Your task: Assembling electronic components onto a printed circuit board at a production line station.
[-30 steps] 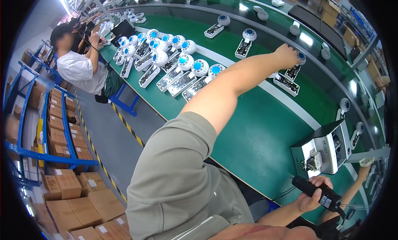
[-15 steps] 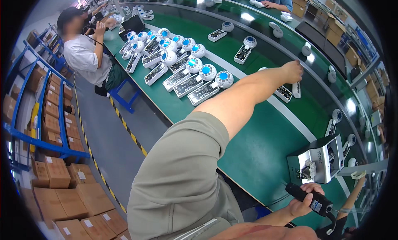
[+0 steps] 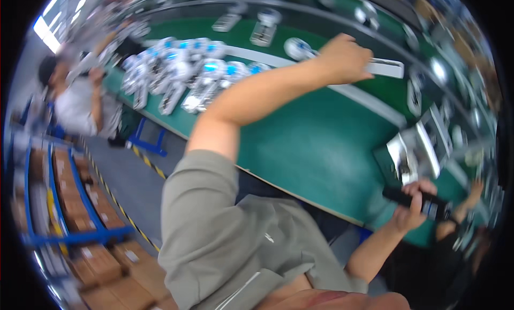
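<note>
My left hand (image 3: 345,58) stretches out over the far side of the green bench, its fingers closed on a white device whose long, flat handle (image 3: 386,67) sticks out to the right. The rest of that device is hidden by the hand. Just left of the wrist lies another device with a round white head (image 3: 296,48), partly covered by my forearm. My right hand (image 3: 411,205) is wrapped round a black electric screwdriver (image 3: 432,205), held near the bench's front edge. Beyond the screwdriver stands a metal box-like fixture (image 3: 412,155), blurred by motion.
Many white devices with round, blue-centred heads (image 3: 211,68) crowd the bench's left part. More devices (image 3: 265,29) lie on the dark green belt (image 3: 300,29) beyond. A co-worker (image 3: 80,104) is at the left by a blue stool (image 3: 149,136). Cartons (image 3: 99,262) fill the blue rack.
My left hand has taken hold of a white device and lifted it off the belt. My right hand keeps the screwdriver, now higher in the picture. The whole view has shifted and blurred.
</note>
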The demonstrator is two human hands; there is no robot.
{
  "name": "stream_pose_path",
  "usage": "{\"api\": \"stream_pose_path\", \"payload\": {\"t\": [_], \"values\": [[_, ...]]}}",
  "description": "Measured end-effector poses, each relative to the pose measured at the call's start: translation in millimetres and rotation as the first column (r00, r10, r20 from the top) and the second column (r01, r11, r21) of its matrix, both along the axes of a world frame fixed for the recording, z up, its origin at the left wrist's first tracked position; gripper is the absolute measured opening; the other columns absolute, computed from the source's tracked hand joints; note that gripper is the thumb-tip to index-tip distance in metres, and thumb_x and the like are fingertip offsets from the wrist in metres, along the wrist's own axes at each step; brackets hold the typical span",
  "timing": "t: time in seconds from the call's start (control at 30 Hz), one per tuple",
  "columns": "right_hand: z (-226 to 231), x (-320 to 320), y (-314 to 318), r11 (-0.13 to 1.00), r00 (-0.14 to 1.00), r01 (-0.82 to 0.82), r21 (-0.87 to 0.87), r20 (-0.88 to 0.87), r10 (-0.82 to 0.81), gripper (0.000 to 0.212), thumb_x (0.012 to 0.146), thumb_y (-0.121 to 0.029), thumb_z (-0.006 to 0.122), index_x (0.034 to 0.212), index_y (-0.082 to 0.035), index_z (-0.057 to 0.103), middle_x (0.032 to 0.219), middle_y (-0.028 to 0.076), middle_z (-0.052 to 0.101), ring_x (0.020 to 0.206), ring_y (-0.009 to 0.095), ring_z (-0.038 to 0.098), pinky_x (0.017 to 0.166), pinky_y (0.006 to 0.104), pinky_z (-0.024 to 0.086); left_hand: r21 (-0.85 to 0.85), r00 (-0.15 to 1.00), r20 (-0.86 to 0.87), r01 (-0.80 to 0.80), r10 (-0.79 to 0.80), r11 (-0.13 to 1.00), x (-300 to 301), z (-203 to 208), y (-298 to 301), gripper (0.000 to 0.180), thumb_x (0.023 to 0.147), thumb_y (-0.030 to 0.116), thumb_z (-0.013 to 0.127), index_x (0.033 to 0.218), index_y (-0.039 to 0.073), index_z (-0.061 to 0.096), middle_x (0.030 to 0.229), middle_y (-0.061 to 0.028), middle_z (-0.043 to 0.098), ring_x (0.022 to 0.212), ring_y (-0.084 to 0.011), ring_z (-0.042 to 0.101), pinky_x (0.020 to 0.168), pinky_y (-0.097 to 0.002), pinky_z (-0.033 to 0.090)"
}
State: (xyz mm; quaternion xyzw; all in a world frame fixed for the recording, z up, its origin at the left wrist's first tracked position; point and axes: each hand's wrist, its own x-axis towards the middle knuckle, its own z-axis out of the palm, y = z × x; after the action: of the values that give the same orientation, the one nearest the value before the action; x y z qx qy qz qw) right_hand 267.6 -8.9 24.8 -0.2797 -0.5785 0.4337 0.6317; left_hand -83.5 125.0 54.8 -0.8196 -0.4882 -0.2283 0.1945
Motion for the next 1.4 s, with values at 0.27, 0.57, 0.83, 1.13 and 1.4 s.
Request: {"api": "stream_pose_path", "payload": {"t": [0.27, 0.57, 0.83, 1.13, 1.4], "values": [[77, -1, 27, 0.901, 0.959, -0.259, 0.349, -0.017, 0.282, 0.028, 0.088, -0.022, 0.058, 0.107, -0.003, 0.057, 0.081, 0.008, 0.052, 0.073, 0.021, 0.049, 0.068, 0.033, 0.044, -0.197, 0.905, 0.004, 0.418, -0.426, 0.887, 67, -36, -146, 0.033, 0.074, 0.032, 0.074, 0.088, 0.011, 0.053, 0.096, -0.006, 0.057, 0.086, -0.0246, 0.053, 0.093, -0.0404, 0.041], [68, -14, 46, 0.918, 0.961, -0.268, 0.293, 0.02, 0.275, 0.02, 0.086, -0.017, 0.054, 0.1, -0.003, 0.059, 0.084, 0.011, 0.054, 0.076, 0.022, 0.052, 0.07, 0.033, 0.046, -0.326, 0.877, 0.109, 0.476, -0.468, 0.817, 72, -50, -147, 0.027, 0.077, 0.027, 0.072, 0.095, 0.011, 0.06, 0.102, -0.006, 0.058, 0.091, -0.0225, 0.053, 0.09, -0.0372, 0.043], [59, -38, 32, 0.874, 0.889, -0.445, 0.196, -0.022, 0.458, 0.03, 0.086, -0.018, 0.053, 0.11, 0.0, 0.057, 0.083, 0.011, 0.054, 0.075, 0.021, 0.052, 0.069, 0.0319, 0.047, -0.391, 0.861, 0.189, 0.508, -0.473, 0.768, 68, -63, -141, 0.032, 0.078, 0.024, 0.071, 0.106, 0.011, 0.063, 0.105, -0.0049, 0.058, 0.093, -0.0216, 0.053, 0.082, -0.0328, 0.043], [27, -50, 40, 0.825, 0.838, -0.535, 0.181, -0.008, 0.545, 0.043, 0.09, -0.03, 0.05, 0.123, -0.003, 0.053, 0.09, 0.008, 0.051, 0.082, 0.02, 0.048, 0.075, 0.0318, 0.042, -0.367, 0.86, 0.21, 0.51, -0.465, 0.778, 70, -65, -143, 0.029, 0.079, 0.025, 0.071, 0.103, 0.011, 0.064, 0.103, -0.0037, 0.057, 0.09, -0.0207, 0.052, 0.08, -0.0317, 0.042], [21, -53, 45, 0.828, 0.838, -0.542, 0.147, 0.022, 0.545, 0.038, 0.088, -0.028, 0.053, 0.116, -0.004, 0.054, 0.088, 0.008, 0.051, 0.08, 0.02, 0.049, 0.074, 0.0321, 0.043, -0.366, 0.864, 0.206, 0.504, -0.46, 0.783, 71, -67, -144, 0.029, 0.078, 0.026, 0.07, 0.102, 0.011, 0.064, 0.1, -0.0032, 0.057, 0.089, -0.0206, 0.052, 0.078, -0.0313, 0.042]]}}
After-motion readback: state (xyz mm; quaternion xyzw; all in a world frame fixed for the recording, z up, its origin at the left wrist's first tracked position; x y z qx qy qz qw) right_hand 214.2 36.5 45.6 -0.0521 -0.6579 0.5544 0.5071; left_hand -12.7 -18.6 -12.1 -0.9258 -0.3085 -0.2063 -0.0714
